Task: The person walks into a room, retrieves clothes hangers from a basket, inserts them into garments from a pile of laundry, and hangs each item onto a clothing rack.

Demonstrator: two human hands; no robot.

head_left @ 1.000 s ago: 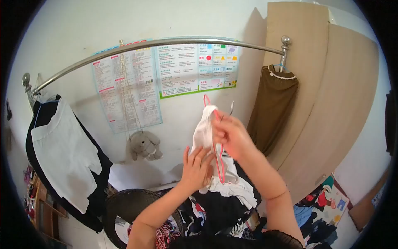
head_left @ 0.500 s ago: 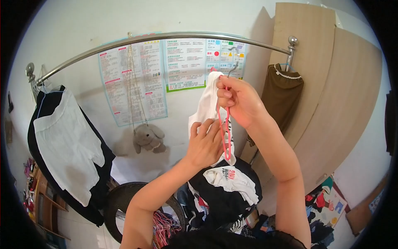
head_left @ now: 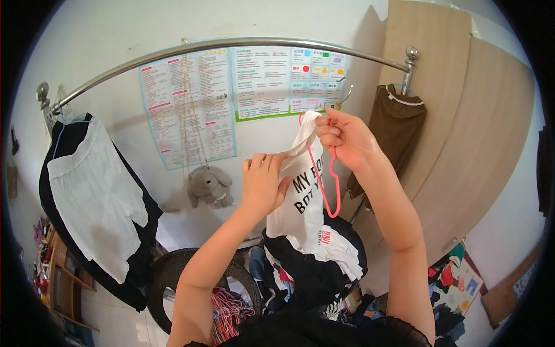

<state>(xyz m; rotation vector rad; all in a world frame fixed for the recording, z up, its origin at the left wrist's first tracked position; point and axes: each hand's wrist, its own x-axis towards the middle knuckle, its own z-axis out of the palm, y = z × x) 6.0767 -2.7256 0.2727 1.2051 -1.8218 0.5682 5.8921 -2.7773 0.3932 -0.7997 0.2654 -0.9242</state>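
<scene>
A white T-shirt [head_left: 293,211] with black lettering hangs in front of me, partly over a pink clothes hanger [head_left: 337,203]. My right hand [head_left: 351,139] is closed around the hanger near its neck, with a bit of the shirt bunched beside the fingers. The hanger's metal hook points up above this hand. On the left, my left hand [head_left: 263,184] pinches the shirt's upper edge between thumb and fingers and stretches it sideways. Below the shirt lies another white garment [head_left: 341,254] with red print, on top of a black cloth pile [head_left: 309,292].
A metal rail [head_left: 231,43] spans the wall. White shorts [head_left: 95,199] hang at its left end, brown trousers [head_left: 393,124] at its right. A grey plush rabbit [head_left: 209,186] dangles midway. Many coloured hangers [head_left: 231,312] lie low, by a dark round rim [head_left: 162,289].
My left hand has moved up and left, drawing out the shirt's edge so its lettering shows. My right hand and the hanger have shifted slightly right and down.
</scene>
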